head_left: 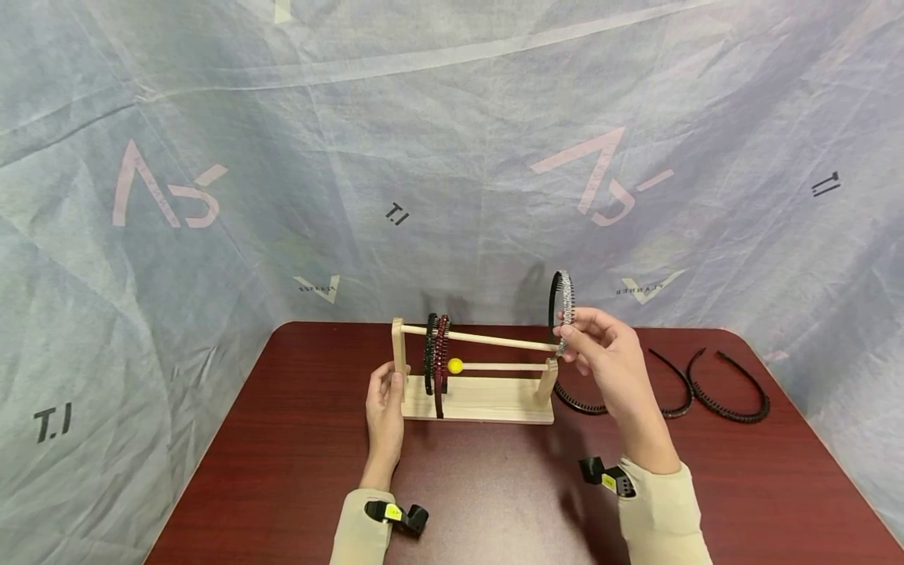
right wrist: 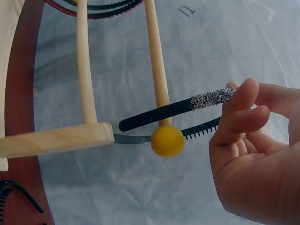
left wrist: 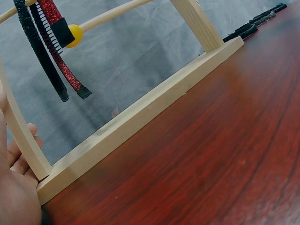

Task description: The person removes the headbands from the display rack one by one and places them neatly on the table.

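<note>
A wooden rack [head_left: 487, 399] with two rods stands on the table. My left hand [head_left: 384, 412] holds its left post [left wrist: 21, 126] near the base. In my right hand [head_left: 614, 357], thumb and fingers pinch a black headband with silver glitter [head_left: 567, 294]. It is raised at the free right end of the upper rod [head_left: 494, 339]. In the right wrist view its two arms pass on either side of that rod, close to the yellow ball [right wrist: 167, 140] at its tip. A black headband [head_left: 430, 353] and a red glitter headband [head_left: 442, 357] hang toward the rack's left side.
On the table [head_left: 480, 486], right of the rack, lie several dark headbands, among them a toothed one [head_left: 734, 408] at the far right and another [head_left: 582, 404] partly behind my right hand. A second yellow ball [head_left: 455, 366] caps the lower rod. A grey printed sheet [head_left: 452, 157] hangs behind.
</note>
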`<action>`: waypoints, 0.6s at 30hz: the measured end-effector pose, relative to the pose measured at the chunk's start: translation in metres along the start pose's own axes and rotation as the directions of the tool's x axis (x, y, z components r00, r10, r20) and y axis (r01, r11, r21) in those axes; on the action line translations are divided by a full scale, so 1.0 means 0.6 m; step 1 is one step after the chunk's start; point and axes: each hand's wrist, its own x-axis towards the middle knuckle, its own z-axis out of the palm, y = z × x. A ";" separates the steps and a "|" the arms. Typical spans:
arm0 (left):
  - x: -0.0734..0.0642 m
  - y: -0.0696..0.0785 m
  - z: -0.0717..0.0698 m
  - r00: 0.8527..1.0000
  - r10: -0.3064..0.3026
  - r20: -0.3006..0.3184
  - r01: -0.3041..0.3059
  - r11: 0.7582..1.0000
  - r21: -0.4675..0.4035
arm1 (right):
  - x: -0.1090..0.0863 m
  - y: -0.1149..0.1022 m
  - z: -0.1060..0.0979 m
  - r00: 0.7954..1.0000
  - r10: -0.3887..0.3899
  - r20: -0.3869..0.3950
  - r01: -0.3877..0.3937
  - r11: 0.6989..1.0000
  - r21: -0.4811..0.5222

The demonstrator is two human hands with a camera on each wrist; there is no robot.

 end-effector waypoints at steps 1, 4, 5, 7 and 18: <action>0.000 0.000 0.000 1.000 0.000 0.000 0.000 1.000 0.001 | 0.000 -0.001 -0.003 1.000 -0.001 0.001 0.001 1.000 -0.003; -0.001 0.000 0.000 1.000 0.003 0.002 -0.003 1.000 0.003 | -0.002 -0.004 -0.014 1.000 -0.011 0.014 0.011 1.000 -0.002; -0.001 0.001 0.000 1.000 0.003 0.002 -0.003 1.000 0.002 | -0.002 -0.005 -0.017 1.000 -0.014 0.018 0.014 1.000 0.000; -0.001 0.001 0.001 1.000 0.004 0.003 -0.004 1.000 0.000 | -0.003 -0.006 -0.024 1.000 -0.022 0.022 0.022 1.000 0.000; -0.001 0.002 0.000 1.000 -0.005 0.004 0.005 1.000 -0.003 | -0.008 -0.009 -0.056 0.999 -0.008 0.036 0.008 1.000 -0.001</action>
